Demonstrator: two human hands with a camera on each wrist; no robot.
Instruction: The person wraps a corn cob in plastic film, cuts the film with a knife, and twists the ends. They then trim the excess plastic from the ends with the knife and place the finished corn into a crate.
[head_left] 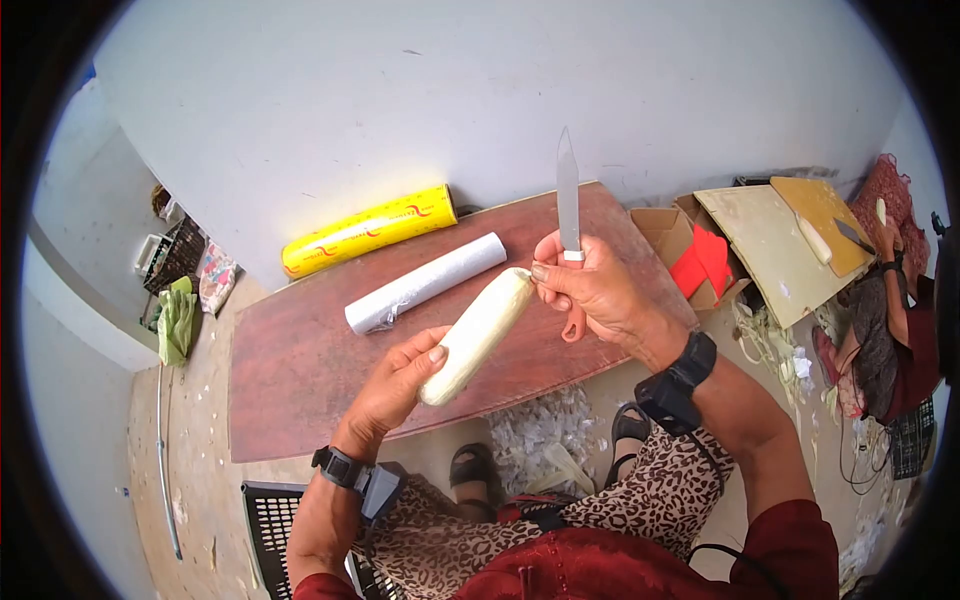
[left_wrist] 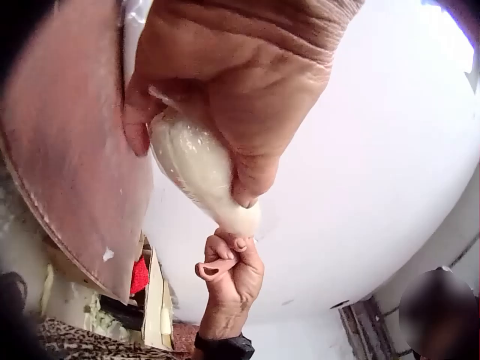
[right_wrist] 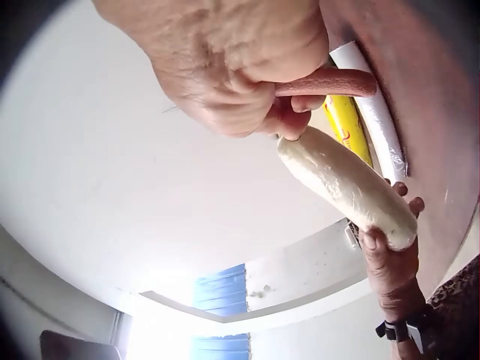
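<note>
A pale, long vegetable (head_left: 478, 338) with a glossy film-like surface is held tilted above the brown table. My left hand (head_left: 392, 385) grips its lower end, thumb on top. At the upper end, the fingertips of my right hand (head_left: 598, 292) touch the tip. That same right hand holds a knife (head_left: 568, 200), blade pointing up and away, its reddish handle showing below the palm. In the left wrist view the vegetable (left_wrist: 196, 166) shines under the left hand (left_wrist: 240, 82); the right wrist view shows its full length (right_wrist: 345, 184).
On the table (head_left: 290, 370) lie a clear-film roll (head_left: 428, 283) and a yellow roll (head_left: 370, 232) behind it. Right of the table stand a cardboard box (head_left: 655, 228) with red material and a board (head_left: 765, 250). Another person (head_left: 905, 330) sits at far right. A black crate (head_left: 275, 520) is at lower left.
</note>
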